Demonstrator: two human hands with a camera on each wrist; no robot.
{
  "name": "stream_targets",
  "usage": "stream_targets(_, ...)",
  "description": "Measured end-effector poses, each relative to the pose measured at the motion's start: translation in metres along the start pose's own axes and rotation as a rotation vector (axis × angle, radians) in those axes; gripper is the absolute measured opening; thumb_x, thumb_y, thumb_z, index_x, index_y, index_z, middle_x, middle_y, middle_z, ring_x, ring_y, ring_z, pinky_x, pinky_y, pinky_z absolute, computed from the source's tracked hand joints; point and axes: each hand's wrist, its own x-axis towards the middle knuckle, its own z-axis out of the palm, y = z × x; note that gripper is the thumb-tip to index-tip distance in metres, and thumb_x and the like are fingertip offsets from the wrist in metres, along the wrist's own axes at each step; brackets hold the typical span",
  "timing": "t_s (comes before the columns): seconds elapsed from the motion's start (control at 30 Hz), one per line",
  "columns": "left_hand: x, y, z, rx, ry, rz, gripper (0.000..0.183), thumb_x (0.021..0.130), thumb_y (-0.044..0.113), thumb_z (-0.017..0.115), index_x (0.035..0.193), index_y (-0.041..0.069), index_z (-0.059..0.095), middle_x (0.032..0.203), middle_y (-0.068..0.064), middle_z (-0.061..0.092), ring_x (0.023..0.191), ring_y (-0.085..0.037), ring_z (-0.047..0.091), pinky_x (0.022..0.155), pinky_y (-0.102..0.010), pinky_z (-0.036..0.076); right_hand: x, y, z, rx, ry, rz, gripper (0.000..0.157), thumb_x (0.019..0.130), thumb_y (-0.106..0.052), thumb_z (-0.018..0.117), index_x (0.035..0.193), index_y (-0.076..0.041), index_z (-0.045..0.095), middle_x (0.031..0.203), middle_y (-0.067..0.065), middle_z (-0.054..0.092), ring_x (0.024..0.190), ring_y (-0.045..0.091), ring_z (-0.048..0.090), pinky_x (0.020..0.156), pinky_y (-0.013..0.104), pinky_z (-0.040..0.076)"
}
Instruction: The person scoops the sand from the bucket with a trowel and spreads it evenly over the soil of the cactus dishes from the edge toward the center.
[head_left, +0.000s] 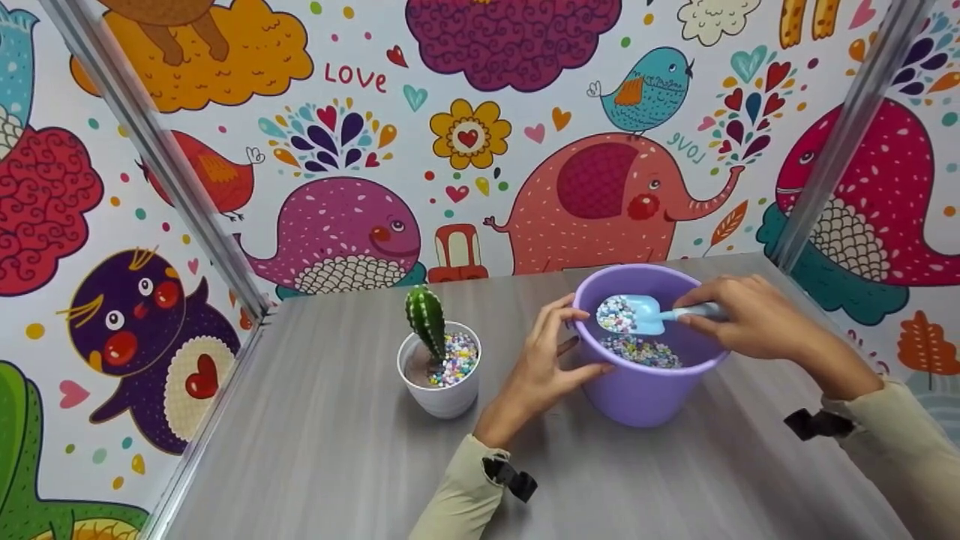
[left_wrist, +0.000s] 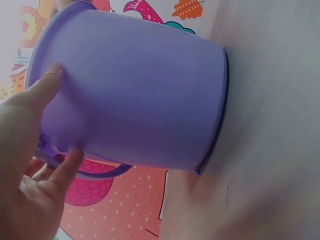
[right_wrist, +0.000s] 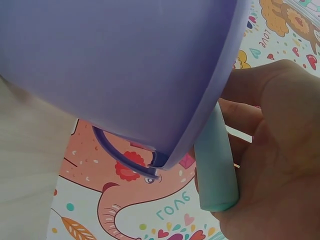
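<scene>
A purple bucket [head_left: 637,397] stands on the grey table, with small multicoloured beads [head_left: 645,352] at its bottom. My left hand [head_left: 541,360] holds the bucket's left side at the rim. In the left wrist view, the thumb [left_wrist: 47,87] lies against the outer wall. Gripped by its handle in my right hand [head_left: 757,319] is a light blue scoop [head_left: 649,315]. Its blade, loaded with pastel beads [head_left: 616,313], is over the bucket's opening. The right wrist view shows the scoop's handle [right_wrist: 216,165] beside the bucket rim; its blade is hidden there.
Left of the bucket, a white pot [head_left: 442,401] holds a green cactus [head_left: 426,319] and colourful beads [head_left: 459,360] on one side. The bucket's purple carrying handle [right_wrist: 120,154] hangs at the far side. Patterned walls with metal posts [head_left: 832,142] enclose the grey table [head_left: 322,450].
</scene>
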Motion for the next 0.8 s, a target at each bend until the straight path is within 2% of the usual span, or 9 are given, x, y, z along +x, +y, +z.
stream_targets(0.13,-0.002,0.0,-0.003,0.105,-0.014,0.043,0.072,0.087,0.027,0.094,0.146,0.014,0.054,0.171,-0.008,0.037,0.156,-0.025,0.046,0.112,-0.031,0.055,0.002,-0.003,-0.001,-0.013,0.012,-0.003,0.026,0.098,-0.025,0.081,0.122,-0.014,0.083,0.113,0.005,0.082,0.095,0.022,0.067,0.065,0.024,0.055)
stream_targets(0.3,-0.004,0.004,-0.013,0.225,-0.015,0.104,0.076,0.091,0.026,0.091,0.153,0.01,0.05,0.168,-0.015,0.04,0.151,-0.026,0.052,0.113,-0.032,0.054,0.004,-0.008,-0.001,-0.02,0.047,-0.053,0.026,0.098,-0.027,0.082,0.12,-0.014,0.084,0.112,0.004,0.083,0.097,0.02,0.071,0.066,0.022,0.055)
stream_targets(0.4,-0.006,0.008,-0.021,0.254,-0.02,0.105,0.072,0.093,0.023,0.088,0.153,0.009,0.051,0.168,-0.013,0.041,0.149,-0.025,0.055,0.112,-0.028,0.054,0.005,-0.011,-0.002,-0.016,0.054,-0.067,0.025,0.098,-0.028,0.083,0.119,-0.015,0.084,0.111,0.003,0.083,0.098,0.02,0.073,0.068,0.024,0.058)
stream_targets(0.57,-0.012,0.015,-0.038,0.319,-0.017,0.12,0.06,0.097,0.02,0.084,0.149,0.01,0.056,0.165,-0.011,0.046,0.148,-0.024,0.056,0.111,-0.026,0.055,0.013,-0.02,0.001,0.0,0.044,-0.086,0.025,0.097,-0.028,0.084,0.118,-0.016,0.084,0.111,0.002,0.083,0.103,0.023,0.075,0.078,0.038,0.066)
stream_targets(0.77,-0.022,0.021,-0.057,0.37,0.008,0.161,0.052,0.099,0.017,0.081,0.145,0.01,0.058,0.16,-0.01,0.052,0.145,-0.023,0.058,0.11,-0.029,0.057,0.023,-0.032,0.006,-0.004,0.055,-0.109,0.023,0.096,-0.025,0.085,0.118,-0.017,0.085,0.109,-0.001,0.083,0.102,0.02,0.071,0.079,0.03,0.058)
stream_targets(0.8,-0.024,0.022,-0.06,0.382,0.015,0.168,0.052,0.099,0.017,0.081,0.145,0.01,0.059,0.16,-0.01,0.053,0.144,-0.022,0.059,0.109,-0.03,0.058,0.024,-0.034,0.006,-0.005,0.057,-0.113,0.023,0.096,-0.025,0.085,0.118,-0.017,0.085,0.109,-0.001,0.083,0.102,0.02,0.07,0.08,0.031,0.058)
